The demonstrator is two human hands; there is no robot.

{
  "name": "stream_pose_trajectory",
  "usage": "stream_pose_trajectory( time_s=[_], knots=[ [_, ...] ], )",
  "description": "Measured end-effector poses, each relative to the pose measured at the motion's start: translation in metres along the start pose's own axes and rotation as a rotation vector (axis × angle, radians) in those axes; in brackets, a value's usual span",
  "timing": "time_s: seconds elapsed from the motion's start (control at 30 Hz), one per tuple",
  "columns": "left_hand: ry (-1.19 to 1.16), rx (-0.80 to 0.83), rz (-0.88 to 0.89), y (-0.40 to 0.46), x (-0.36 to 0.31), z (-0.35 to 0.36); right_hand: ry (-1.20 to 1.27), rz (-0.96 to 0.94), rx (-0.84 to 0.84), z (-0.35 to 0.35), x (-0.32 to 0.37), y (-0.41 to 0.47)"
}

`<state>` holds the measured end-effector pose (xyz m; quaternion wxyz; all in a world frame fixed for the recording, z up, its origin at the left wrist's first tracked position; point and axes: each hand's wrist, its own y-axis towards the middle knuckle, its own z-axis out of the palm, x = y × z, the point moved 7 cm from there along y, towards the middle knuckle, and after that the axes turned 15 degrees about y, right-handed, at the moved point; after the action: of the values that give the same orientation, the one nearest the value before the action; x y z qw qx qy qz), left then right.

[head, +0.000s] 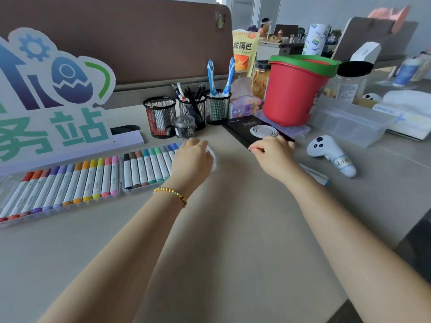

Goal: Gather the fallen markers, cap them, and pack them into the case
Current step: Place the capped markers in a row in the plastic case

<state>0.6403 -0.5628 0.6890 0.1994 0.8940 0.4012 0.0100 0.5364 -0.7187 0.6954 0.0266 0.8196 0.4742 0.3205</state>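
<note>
View count: one, a single wide-angle head camera; no second view shared the scene.
Position: it sat above the near edge of the pale beige tabletop (233,229), at the person's head.
Direction: it faced forward and down, toward the brown fabric desk partition (130,38) at the far side.
Nearness: close; both bare forearms ran up from the bottom corners, with the left hand (192,159) and right hand (275,155) near mid-frame.
Distortion: straight edges bowed toward the frame's borders.
Tilt: the far tabletop sloped slightly down to the right.
</note>
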Motion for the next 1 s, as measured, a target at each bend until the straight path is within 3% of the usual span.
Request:
stream_pose_trajectory(
  time_s=[0.3, 0.5, 0.67, 1.0],
  knots=[
    [-0.081, 0.165, 0.062, -0.006, -0.095, 0.018, 0.057, 0.216, -0.089, -0.054, -0.083, -0.023],
    [-0.099, 0.330, 0.090, -0.007, -0.135, 0.042, -0.050, 0.339, 0.036, -0.059, -0.108, -0.035],
    [-0.110, 0.340, 0.045, -0.003, -0.141, 0.050, 0.087, 0.385, 0.091, -0.052, -0.113, -0.038],
    [-0.001, 0.395, 0.016, -0.004, -0.145, 0.050, 0.096, 0.376, 0.162, -0.045, -0.106, -0.040]
  ],
)
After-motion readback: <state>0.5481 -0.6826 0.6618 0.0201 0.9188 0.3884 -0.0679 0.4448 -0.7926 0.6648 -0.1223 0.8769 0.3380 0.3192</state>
